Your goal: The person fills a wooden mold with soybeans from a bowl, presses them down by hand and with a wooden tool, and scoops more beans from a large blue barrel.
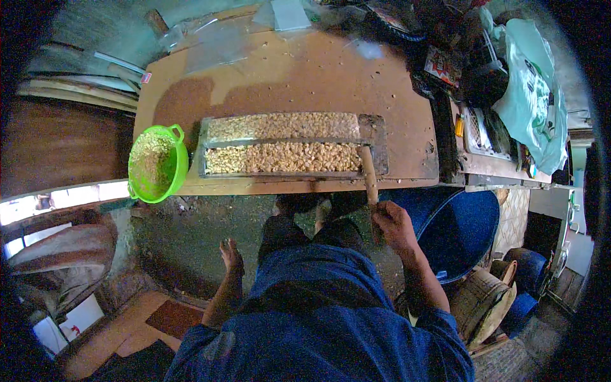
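My right hand [394, 224] is wrapped round a wooden stick [370, 175] in front of the table. The stick's far end lies over the right end of a long, shallow tray [377, 153]. Two side-by-side rows of small pale pieces, like nuts or grains, fill the tray: a far row [283, 127] that looks glossy, as if under clear film, and a coarser near row [302, 157]. Away from the table, my left hand [231, 256] hangs low with its fingers apart and holds nothing. A green plastic colander-like basin [181, 167] with similar pale bits stands left of the tray.
The brown tabletop [318, 76] bears scattered crumbs and clear plastic sheets [219, 48] at the back. Teal plastic bags [531, 95] and clutter crowd the right side. A large blue barrel [461, 232] and a wooden tub [477, 302] stand below right.
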Demonstrator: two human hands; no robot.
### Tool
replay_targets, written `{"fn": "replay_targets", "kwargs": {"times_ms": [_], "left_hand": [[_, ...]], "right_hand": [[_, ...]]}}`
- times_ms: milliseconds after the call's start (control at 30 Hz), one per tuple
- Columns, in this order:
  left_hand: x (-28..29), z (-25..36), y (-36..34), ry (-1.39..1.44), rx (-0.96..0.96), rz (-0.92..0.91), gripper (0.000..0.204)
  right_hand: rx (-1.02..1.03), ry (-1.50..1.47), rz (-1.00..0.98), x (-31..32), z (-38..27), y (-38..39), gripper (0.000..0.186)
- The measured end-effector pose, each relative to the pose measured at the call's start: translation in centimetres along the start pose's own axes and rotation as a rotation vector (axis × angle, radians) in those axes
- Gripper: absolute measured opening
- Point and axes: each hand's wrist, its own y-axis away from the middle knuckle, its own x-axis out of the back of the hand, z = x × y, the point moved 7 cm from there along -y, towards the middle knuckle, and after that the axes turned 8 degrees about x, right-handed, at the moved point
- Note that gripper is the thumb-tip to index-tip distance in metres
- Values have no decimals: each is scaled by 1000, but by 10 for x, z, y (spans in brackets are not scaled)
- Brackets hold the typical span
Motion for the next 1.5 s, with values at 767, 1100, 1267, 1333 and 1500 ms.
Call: {"fn": "replay_targets", "kwargs": {"times_ms": [767, 1100, 1267, 1333, 1500], "left_hand": [[-18, 32, 28, -838, -69, -27, 46], [-15, 39, 21, -188, 207, 71, 60], [-21, 37, 23, -172, 179, 13, 63], [-19, 37, 28, -253, 121, 9, 62], [-30, 89, 54, 23, 438, 48, 52]], "right_hand": [[36, 172, -10, 1, -8, 33, 11], [246, 578, 212, -4, -53, 7, 8], [402, 713, 268, -3, -56, 0, 12], [367, 672, 288, 0, -56, -1, 15], [224, 441, 379, 37, -10, -23, 16]]}}
